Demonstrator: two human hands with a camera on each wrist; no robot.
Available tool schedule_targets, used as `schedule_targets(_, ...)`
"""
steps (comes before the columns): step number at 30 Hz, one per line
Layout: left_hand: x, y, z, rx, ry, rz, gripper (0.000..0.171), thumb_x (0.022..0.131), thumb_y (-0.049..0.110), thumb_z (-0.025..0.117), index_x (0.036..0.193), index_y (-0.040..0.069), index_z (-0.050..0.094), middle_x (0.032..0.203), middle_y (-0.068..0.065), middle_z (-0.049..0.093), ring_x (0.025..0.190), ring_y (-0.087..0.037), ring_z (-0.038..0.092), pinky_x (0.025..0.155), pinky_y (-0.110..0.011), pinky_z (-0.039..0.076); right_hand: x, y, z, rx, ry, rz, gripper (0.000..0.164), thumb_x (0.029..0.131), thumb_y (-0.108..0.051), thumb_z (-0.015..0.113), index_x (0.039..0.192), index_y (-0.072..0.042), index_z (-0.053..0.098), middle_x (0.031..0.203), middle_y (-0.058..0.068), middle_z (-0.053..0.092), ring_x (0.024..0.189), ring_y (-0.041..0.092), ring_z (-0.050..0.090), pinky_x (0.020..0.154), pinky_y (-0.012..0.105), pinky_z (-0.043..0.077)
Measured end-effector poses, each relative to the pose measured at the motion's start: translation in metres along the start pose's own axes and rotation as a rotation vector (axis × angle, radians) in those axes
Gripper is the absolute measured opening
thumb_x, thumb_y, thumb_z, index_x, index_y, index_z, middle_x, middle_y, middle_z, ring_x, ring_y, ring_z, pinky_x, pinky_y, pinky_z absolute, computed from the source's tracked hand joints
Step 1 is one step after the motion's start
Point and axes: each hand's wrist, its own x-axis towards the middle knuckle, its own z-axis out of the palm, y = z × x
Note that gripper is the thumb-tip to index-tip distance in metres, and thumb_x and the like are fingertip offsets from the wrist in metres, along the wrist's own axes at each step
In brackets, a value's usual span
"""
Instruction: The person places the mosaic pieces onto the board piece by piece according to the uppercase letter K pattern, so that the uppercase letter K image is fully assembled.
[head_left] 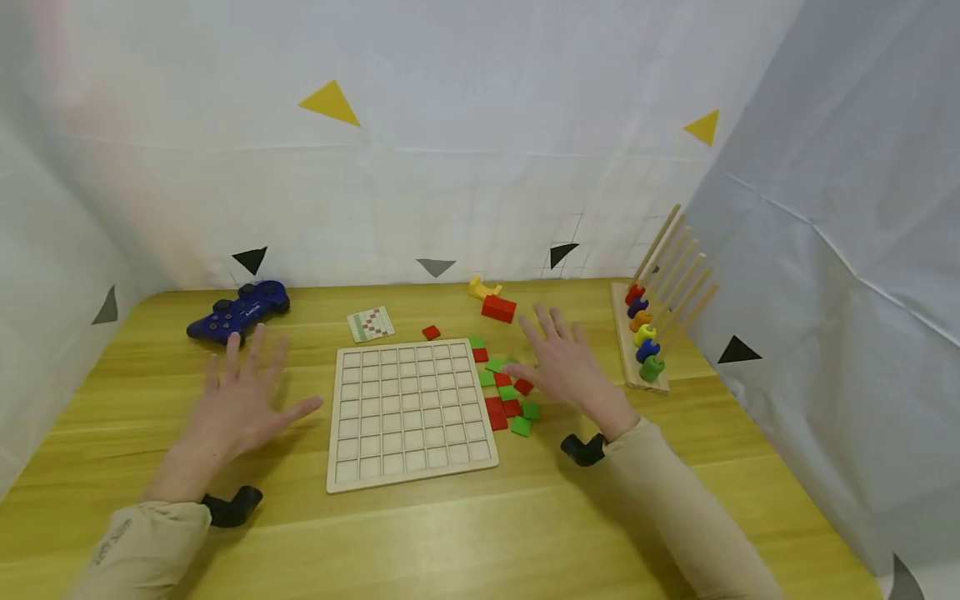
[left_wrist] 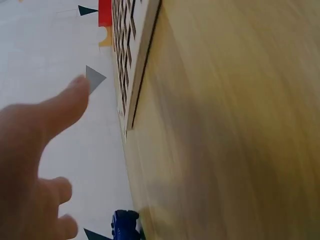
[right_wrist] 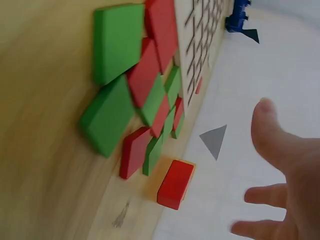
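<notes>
The wooden grid board [head_left: 411, 414] lies flat on the bench [head_left: 420, 542] between the two hands, its cells bare, probably set there so either hand can reach it. Left of the board the left hand [head_left: 238, 404] hovers with its fingers spread and nothing in them; right of it the right hand [head_left: 566, 367] is likewise released, held above the bench, perhaps to keep clear of the pieces. Red and green tiles [head_left: 508, 393] crowd along the board's right edge, seemingly kept beside it to leave the grid uncovered. Just past its far edge sit a lone red tile [head_left: 431, 332] and a patterned card [head_left: 371, 324], the card likely laid face up for viewing. A red block [head_left: 498, 308] stands beyond the board's far right corner. A blue game controller [head_left: 240, 312] and a peg rack [head_left: 621, 329] flank the board, well apart from it, presumably out of the way.
</notes>
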Motion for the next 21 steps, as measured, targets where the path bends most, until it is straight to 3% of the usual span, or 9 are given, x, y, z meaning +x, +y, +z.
schedule_targets(5,0.003,0.01,0.01,-0.12,-0.131,0.126,0.115,0.085,0.072,0.061,0.16,0.001,0.01,0.164,-0.03,-0.007,0.148,-0.055,-0.009,0.115,-0.073,0.001,0.01,-0.002,-0.004,0.16,-0.052,-0.011,0.071,0.097,-0.053,0.058,0.15,-0.009,0.044,0.153,0.018,0.044,0.138,0.04,0.045,0.113,0.058,0.037)
schedule_targets(11,0.0,0.014,0.024,-0.305,-0.255,0.273,0.121,0.077,0.064,0.075,0.159,-0.001,0.013,0.165,-0.029,0.001,0.15,-0.051,-0.004,0.117,-0.071,0.003,0.027,0.001,-0.002,0.374,-0.169,-0.012,0.053,0.1,-0.037,0.061,0.141,-0.004,0.055,0.14,0.017,0.058,0.127,0.036,0.055,0.104,0.052,0.047)
schedule_targets(15,0.0,0.012,0.031,-0.357,-0.311,0.292,0.12,0.078,0.062,0.076,0.159,-0.001,0.013,0.166,-0.025,0.002,0.151,-0.048,-0.001,0.117,-0.07,0.0,0.032,0.006,0.006,0.481,-0.204,-0.016,0.049,0.099,-0.031,0.064,0.137,-0.001,0.058,0.132,0.017,0.062,0.12,0.034,0.059,0.099,0.049,0.051)
schedule_targets(21,0.001,0.011,0.033,-0.38,-0.317,0.289,0.118,0.079,0.061,0.075,0.159,-0.001,0.014,0.166,-0.024,0.003,0.151,-0.047,0.0,0.117,-0.07,-0.002,0.038,0.02,0.022,0.526,-0.197,-0.02,0.037,0.096,-0.02,0.068,0.128,0.0,0.064,0.119,0.017,0.067,0.106,0.029,0.064,0.09,0.044,0.054)
